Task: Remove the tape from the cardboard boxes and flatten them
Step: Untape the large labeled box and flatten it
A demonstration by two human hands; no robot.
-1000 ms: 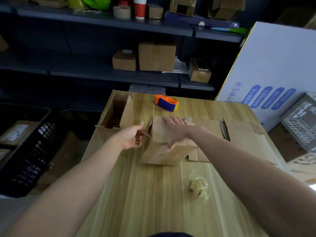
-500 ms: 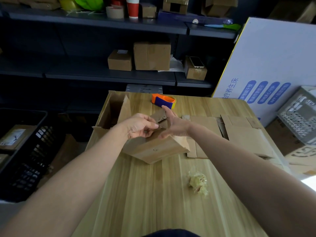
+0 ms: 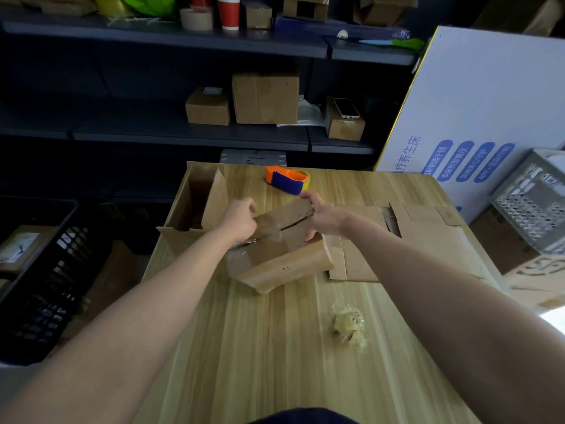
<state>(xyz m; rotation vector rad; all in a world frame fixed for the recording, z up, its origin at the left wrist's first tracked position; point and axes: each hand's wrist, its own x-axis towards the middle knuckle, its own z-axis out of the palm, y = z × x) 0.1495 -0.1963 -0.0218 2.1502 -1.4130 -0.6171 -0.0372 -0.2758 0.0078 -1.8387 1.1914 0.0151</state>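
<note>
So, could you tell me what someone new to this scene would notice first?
The left hand and right hand grip a taped cardboard box at the middle of the wooden table. Behind it, at the far edge, sits an orange and blue tape dispenser. Nearer the person lies a crumpled wad of tape.
</note>
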